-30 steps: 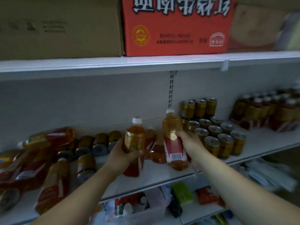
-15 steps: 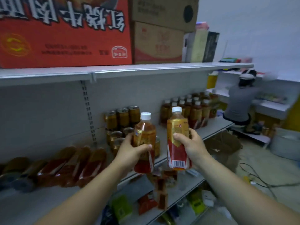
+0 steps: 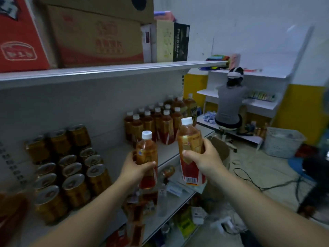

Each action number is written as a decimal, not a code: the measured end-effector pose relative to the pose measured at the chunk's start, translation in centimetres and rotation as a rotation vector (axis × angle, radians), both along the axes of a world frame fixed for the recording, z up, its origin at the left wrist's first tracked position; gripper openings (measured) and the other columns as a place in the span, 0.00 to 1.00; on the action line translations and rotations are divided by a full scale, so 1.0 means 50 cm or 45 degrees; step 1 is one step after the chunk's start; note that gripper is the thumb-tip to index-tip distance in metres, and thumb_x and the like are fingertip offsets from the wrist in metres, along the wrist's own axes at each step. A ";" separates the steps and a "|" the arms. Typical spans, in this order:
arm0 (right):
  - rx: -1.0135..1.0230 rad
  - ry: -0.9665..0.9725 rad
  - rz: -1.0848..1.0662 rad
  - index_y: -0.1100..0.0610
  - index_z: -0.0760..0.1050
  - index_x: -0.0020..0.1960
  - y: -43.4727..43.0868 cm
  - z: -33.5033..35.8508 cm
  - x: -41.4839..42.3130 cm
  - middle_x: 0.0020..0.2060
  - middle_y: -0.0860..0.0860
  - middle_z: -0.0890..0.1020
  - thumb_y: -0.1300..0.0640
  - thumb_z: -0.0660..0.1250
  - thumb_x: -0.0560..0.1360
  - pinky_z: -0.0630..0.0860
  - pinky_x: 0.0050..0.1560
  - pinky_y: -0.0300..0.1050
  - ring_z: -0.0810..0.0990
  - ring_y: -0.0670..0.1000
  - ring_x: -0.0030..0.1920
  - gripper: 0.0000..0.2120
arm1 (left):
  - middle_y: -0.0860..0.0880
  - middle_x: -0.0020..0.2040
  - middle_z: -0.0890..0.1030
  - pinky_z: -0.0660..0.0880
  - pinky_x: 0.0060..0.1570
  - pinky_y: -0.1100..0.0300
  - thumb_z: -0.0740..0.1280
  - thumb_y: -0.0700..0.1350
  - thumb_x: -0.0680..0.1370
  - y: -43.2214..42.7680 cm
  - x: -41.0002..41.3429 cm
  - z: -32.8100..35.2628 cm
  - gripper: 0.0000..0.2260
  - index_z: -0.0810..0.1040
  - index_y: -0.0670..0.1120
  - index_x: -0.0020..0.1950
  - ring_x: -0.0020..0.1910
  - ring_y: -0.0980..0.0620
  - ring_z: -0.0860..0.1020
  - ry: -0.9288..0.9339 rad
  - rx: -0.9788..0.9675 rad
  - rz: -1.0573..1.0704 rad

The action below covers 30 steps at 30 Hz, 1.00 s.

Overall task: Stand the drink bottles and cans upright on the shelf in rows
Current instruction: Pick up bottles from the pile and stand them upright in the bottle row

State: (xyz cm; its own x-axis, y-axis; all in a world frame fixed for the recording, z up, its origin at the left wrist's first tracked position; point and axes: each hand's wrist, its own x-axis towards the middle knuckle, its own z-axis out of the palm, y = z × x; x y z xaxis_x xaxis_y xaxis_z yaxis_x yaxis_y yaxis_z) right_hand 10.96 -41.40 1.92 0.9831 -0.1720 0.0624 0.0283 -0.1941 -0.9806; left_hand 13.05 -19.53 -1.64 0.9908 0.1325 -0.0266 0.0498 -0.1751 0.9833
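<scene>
A bottle (image 3: pixel 146 157) is gripped upright in the left hand (image 3: pixel 135 168), a second bottle (image 3: pixel 190 145) in the right hand (image 3: pixel 204 157) — both off the shelf (image 3: pixel 115 155) — and best set flat beside the standing row (image 3: pixel 156 122).

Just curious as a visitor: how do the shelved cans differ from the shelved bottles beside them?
The cans are short, gold, with silver lids; the bottles are taller, with amber drink and white caps. Cans at the back are stacked two high; the bottles stand in one layer. Both stand upright in rows on one shelf.
</scene>
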 end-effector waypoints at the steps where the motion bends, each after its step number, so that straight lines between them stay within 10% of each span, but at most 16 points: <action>1: -0.004 0.010 0.000 0.45 0.71 0.55 -0.005 -0.005 0.019 0.49 0.46 0.80 0.54 0.77 0.67 0.76 0.52 0.50 0.79 0.49 0.50 0.21 | 0.47 0.56 0.79 0.75 0.54 0.52 0.78 0.44 0.66 -0.005 0.021 -0.007 0.30 0.70 0.47 0.64 0.52 0.49 0.79 0.002 -0.003 0.014; 7: -0.080 0.075 0.105 0.48 0.66 0.59 -0.002 -0.046 0.190 0.49 0.47 0.77 0.57 0.77 0.66 0.72 0.49 0.48 0.76 0.50 0.50 0.27 | 0.49 0.51 0.79 0.73 0.55 0.54 0.76 0.41 0.69 -0.023 0.156 -0.048 0.19 0.71 0.53 0.54 0.51 0.48 0.78 -0.044 0.036 0.130; 19: -0.323 0.007 0.354 0.51 0.63 0.70 0.054 -0.140 0.432 0.65 0.51 0.68 0.50 0.79 0.64 0.69 0.67 0.54 0.69 0.53 0.66 0.40 | 0.54 0.55 0.73 0.71 0.57 0.56 0.77 0.42 0.65 -0.017 0.274 -0.111 0.41 0.58 0.52 0.71 0.57 0.51 0.73 0.036 0.144 0.139; 23: -0.419 -0.122 0.408 0.52 0.60 0.71 0.059 -0.156 0.468 0.64 0.47 0.64 0.47 0.78 0.66 0.65 0.69 0.49 0.65 0.51 0.68 0.41 | 0.58 0.56 0.71 0.71 0.50 0.71 0.73 0.37 0.71 -0.019 0.280 -0.132 0.40 0.53 0.52 0.75 0.53 0.62 0.73 0.044 0.192 0.184; 30: -0.603 -0.150 0.601 0.55 0.56 0.72 0.033 -0.165 0.524 0.67 0.52 0.64 0.47 0.77 0.67 0.65 0.65 0.45 0.65 0.54 0.68 0.43 | 0.59 0.62 0.68 0.66 0.58 0.64 0.71 0.40 0.74 -0.077 0.296 -0.150 0.40 0.50 0.54 0.76 0.62 0.58 0.68 0.040 0.214 0.431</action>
